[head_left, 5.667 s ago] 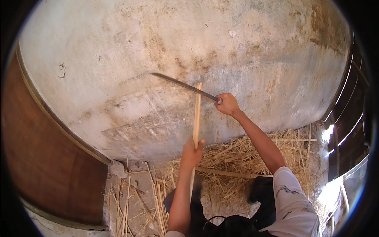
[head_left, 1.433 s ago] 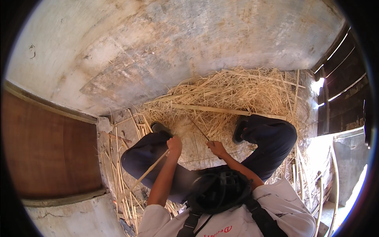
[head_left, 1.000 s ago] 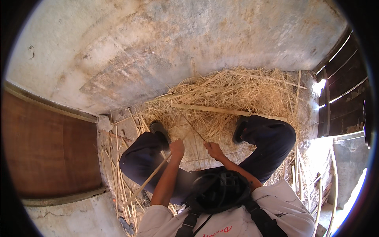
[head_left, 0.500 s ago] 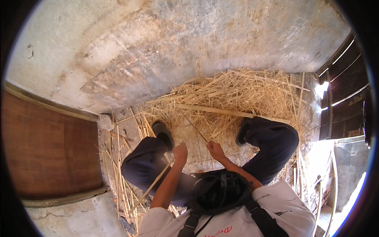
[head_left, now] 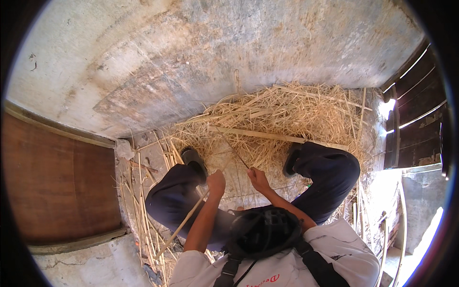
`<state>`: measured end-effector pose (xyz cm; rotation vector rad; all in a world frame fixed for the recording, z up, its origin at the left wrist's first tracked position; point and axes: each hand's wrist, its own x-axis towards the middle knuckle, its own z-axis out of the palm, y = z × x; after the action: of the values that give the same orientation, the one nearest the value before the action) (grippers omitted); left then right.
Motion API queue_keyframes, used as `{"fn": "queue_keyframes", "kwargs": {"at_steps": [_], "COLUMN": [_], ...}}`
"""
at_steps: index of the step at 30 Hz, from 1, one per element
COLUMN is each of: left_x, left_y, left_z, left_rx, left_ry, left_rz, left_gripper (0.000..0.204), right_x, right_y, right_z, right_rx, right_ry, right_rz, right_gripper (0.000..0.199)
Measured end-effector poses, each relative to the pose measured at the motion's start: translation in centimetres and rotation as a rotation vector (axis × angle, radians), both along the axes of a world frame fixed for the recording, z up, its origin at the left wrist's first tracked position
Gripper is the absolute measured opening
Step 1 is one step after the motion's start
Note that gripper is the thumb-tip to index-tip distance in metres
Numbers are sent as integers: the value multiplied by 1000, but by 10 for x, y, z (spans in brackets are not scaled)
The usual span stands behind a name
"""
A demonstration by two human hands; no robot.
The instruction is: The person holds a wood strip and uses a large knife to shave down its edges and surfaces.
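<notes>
— What's changed with you just now?

— About 5 seconds back I was standing, stick upright against the wall and the blade raised to it. Now I'm squatting over the straw pile (head_left: 282, 115). In the last second my view has only drifted slightly; the hands have barely shifted. So I judge the cutting has moved down to close, low work.

— What are the 2 hands doing?

— My left hand (head_left: 216, 182) is wrapped tight around the bamboo stick (head_left: 184, 225), which slants down past my left knee toward the splints on the floor (head_left: 138, 201). My right hand (head_left: 258, 179) is closed on the knife (head_left: 237, 158), its thin blade pointing up and away toward the long slat (head_left: 277, 137) lying across the straw.

— Anything you can't make out?

— Plenty. The blade is a dark sliver, and I can't tell whether it touches the stick. The stick's lower end is lost among the splints, and the dark pack on my chest covers my lap.
</notes>
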<state>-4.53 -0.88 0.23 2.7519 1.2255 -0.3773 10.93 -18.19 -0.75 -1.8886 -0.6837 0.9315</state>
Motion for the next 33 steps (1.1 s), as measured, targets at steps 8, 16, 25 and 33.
{"fn": "queue_keyframes", "kwargs": {"at_steps": [8,16,25,33], "left_x": [-6,15,14,9], "left_y": [4,30,46,55], "left_z": [-2,22,22,7], "left_rx": [51,-402,-637,-650], "left_ry": [-17,103,156,164], "left_rz": [-57,128,312,169], "left_gripper": [13,40,41,42], "right_x": [4,5,-7,-12], "right_y": [-28,-43,-27,-6], "right_z": [-38,-49,-31,-27], "right_rx": [-355,-367,-276,39], "right_ry": [-47,306,355,-135], "right_rz": [112,-23,-131,-69], "right_gripper": [75,71,60,60]}}
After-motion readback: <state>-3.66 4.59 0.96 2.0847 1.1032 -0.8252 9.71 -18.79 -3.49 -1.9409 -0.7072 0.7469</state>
